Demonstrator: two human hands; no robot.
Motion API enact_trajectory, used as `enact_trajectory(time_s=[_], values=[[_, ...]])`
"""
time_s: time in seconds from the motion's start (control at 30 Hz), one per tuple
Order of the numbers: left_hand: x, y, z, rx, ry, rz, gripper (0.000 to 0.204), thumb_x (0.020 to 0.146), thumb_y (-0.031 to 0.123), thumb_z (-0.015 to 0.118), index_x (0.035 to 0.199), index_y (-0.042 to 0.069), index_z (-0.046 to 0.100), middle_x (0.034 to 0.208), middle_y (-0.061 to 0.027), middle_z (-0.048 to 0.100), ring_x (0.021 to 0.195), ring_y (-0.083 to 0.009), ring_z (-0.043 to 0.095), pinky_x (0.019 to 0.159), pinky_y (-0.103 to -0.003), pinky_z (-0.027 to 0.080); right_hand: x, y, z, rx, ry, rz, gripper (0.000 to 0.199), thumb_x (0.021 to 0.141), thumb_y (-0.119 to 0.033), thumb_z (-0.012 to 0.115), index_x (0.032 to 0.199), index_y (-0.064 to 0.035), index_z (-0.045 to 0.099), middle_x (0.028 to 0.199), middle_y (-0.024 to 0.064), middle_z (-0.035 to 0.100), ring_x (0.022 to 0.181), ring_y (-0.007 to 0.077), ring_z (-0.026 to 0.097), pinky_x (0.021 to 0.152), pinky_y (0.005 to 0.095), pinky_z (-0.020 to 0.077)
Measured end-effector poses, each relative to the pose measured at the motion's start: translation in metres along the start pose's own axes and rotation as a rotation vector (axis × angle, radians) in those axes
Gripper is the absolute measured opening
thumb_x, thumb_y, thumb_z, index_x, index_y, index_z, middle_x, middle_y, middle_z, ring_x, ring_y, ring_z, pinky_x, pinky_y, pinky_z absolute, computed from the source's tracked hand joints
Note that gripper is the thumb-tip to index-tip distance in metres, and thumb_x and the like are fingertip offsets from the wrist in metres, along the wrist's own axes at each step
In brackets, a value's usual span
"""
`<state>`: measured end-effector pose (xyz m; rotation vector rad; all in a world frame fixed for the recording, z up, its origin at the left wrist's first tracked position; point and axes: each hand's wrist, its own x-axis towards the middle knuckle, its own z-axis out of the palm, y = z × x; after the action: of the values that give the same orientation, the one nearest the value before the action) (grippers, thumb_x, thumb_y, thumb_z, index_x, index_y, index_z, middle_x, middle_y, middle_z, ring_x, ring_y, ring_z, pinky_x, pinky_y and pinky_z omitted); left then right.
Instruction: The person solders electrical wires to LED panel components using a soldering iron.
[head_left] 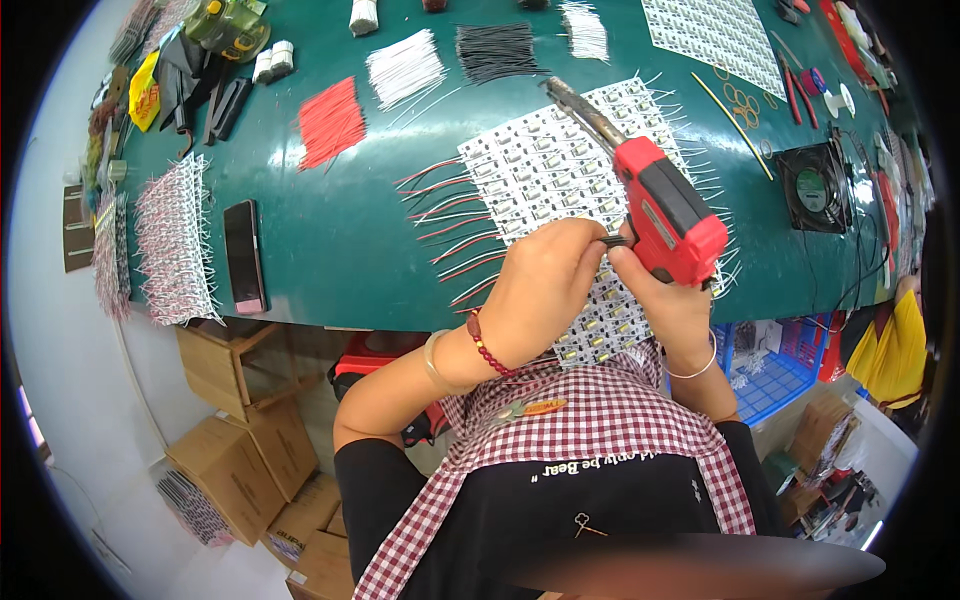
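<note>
My right hand [672, 312] is wrapped round a red and black soldering gun [665, 200], whose metal barrel points to the far left over a panel of small white circuit boards [540, 165]. Between the fingertips of my left hand [548, 285] is a small bunch of short black wires [614, 241]. My right thumb reaches close to the ends of these wires; whether it touches them I cannot tell. Both hands are above the near part of the panel. Red and white wires [462, 235] stick out from its left edge, and pale wires from its right edge.
Piles of red wires [332, 122], white wires [405, 68] and black wires [497, 51] lie beyond the panel. A phone [244, 255] and wired boards [178, 240] are at left. At right stands a fan [815, 187], near a yellow stick [733, 125] and rubber bands [741, 104].
</note>
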<state>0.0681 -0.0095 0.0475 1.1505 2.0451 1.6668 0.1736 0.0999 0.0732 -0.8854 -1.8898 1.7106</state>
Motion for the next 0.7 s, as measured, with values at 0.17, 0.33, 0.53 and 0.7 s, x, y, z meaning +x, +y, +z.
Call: enact_trajectory(time_s=[0.17, 0.33, 0.53, 0.7], values=[[0.004, -0.007, -0.020, 0.106, -0.016, 0.088, 0.008, 0.086, 0.000, 0.063, 0.093, 0.000, 0.063, 0.080, -0.0144, 0.062, 0.074, -0.0327, 0.063, 0.065, -0.039, 0.051, 0.009, -0.017, -0.003, -0.038, -0.138, 0.084, 0.017, 0.086, -0.003, 0.071, 0.102, -0.0009, 0.064, 0.090, 0.0024, 0.067, 0.074, 0.0071, 0.060, 0.065, 0.0223, 0.0483], [0.041, -0.073, -0.073, 0.476, 0.106, 0.149, 0.009, 0.083, 0.000, 0.064, 0.092, 0.001, 0.063, 0.085, -0.0137, 0.056, 0.081, -0.0341, 0.058, 0.071, -0.041, 0.048, 0.020, -0.023, -0.016, 0.026, -0.098, 0.082, 0.022, 0.094, -0.021, 0.065, 0.095, 0.0006, 0.064, 0.077, 0.0049, 0.067, 0.062, 0.0082, 0.058, 0.055, 0.0218, 0.0445], [0.066, -0.118, -0.088, 0.526, -0.043, 0.409, 0.013, 0.077, -0.002, 0.065, 0.090, 0.002, 0.064, 0.079, -0.0100, 0.051, 0.075, -0.0265, 0.055, 0.065, -0.035, 0.047, 0.028, -0.009, -0.019, 0.039, -0.143, 0.195, 0.021, 0.093, -0.022, 0.067, 0.083, -0.0035, 0.064, 0.061, 0.0015, 0.060, 0.048, 0.0074, 0.053, 0.045, 0.0224, 0.0396], [0.066, -0.126, -0.088, 0.594, -0.135, 0.544, 0.020, 0.072, 0.000, 0.062, 0.092, 0.002, 0.063, 0.080, -0.0077, 0.047, 0.076, -0.0239, 0.052, 0.067, -0.034, 0.047, 0.028, -0.003, -0.011, 0.000, -0.170, 0.316, 0.021, 0.091, -0.024, 0.071, 0.091, -0.0042, 0.063, 0.060, -0.0023, 0.057, 0.048, 0.0045, 0.051, 0.044, 0.0201, 0.0381]])
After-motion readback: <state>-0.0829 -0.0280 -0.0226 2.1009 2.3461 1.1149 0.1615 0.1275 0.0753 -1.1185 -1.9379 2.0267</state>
